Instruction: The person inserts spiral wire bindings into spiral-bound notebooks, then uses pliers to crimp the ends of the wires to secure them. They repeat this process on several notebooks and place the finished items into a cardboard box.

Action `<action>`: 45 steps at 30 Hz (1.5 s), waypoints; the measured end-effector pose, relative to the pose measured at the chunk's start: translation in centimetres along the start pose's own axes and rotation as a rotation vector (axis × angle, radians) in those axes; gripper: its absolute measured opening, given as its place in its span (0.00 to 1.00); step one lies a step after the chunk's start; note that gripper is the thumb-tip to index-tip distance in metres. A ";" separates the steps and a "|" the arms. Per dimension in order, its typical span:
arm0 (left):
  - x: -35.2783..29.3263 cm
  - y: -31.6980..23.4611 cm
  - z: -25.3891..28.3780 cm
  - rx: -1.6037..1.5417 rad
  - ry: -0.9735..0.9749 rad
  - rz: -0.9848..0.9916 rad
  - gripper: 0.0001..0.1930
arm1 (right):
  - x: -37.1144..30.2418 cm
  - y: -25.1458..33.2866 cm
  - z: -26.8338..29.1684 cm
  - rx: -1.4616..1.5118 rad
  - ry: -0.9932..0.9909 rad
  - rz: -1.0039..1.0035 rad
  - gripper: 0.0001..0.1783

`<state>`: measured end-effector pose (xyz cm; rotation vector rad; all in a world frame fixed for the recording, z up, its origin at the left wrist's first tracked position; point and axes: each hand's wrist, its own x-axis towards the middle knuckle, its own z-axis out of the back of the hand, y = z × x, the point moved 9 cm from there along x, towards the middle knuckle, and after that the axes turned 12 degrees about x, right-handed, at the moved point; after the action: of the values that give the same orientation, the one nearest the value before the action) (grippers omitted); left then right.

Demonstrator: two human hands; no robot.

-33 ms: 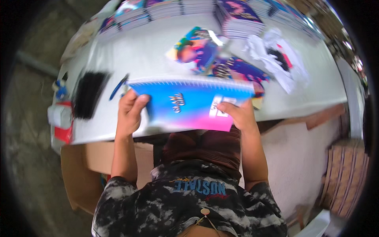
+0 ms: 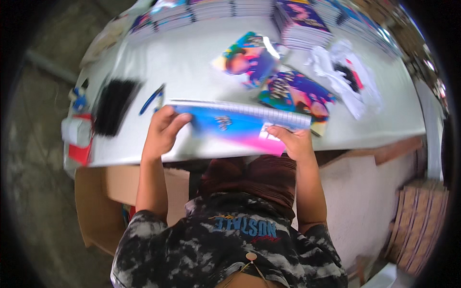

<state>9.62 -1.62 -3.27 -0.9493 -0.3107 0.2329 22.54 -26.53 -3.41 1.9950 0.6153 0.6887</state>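
I hold a notebook (image 2: 240, 130) with a blue-to-pink cover in both hands, above the near edge of the table. Its cover is tilted, and white page edges with a row of small marks run along the far side; blur hides whether these are holes or wire. My left hand (image 2: 165, 130) grips the left end, thumb on top of the cover. On the right end, my right hand (image 2: 298, 143) is closed with its thumb beside a white label. Just beyond lie two colourful illustrated booklets, one (image 2: 247, 62) farther off and another (image 2: 300, 93) partly behind the notebook.
Stacks of notebooks (image 2: 307, 30) line the table's far side. A crumpled white plastic bag (image 2: 357, 98) lies at right, black and red bits on it. At left are a blue pen (image 2: 151, 100), a blurred black bundle (image 2: 115, 108) and a red packet (image 2: 80, 152). An open cardboard box (image 2: 93, 201) stands below.
The notebook has tipped, so its cover looks narrower and more of the white page edge shows. Both hands still grip its ends. The table scene has shifted slightly rightward in the picture.
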 end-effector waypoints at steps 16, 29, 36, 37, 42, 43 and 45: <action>-5.8 8.6 16.8 1.285 -0.901 0.166 0.10 | -0.7 0.5 -0.5 -0.279 0.075 0.103 0.14; -5.0 12.2 15.6 1.129 -0.764 0.266 0.13 | -0.1 2.0 -1.8 -0.209 0.218 0.310 0.15; -2.0 5.8 12.6 -0.373 -0.600 0.147 0.12 | -0.8 1.8 0.2 -0.385 0.023 0.324 0.14; -1.5 2.1 9.8 -0.579 -0.562 0.195 0.12 | -0.6 2.2 0.5 -0.405 -0.007 0.352 0.15; 0.3 -2.5 4.8 0.145 -0.087 0.050 0.12 | 0.3 3.1 0.9 -0.286 -0.087 0.262 0.15; 0.9 -4.2 3.5 0.180 -0.110 -0.051 0.13 | 0.4 2.3 1.3 -0.276 -0.064 0.218 0.15; 2.5 -5.0 2.1 -0.016 -0.167 -0.173 0.12 | 0.3 1.5 1.7 -0.224 -0.049 0.177 0.16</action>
<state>11.43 -2.02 2.44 -0.9145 -0.5463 0.1512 24.18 -28.02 -2.82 1.8644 0.3198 0.7771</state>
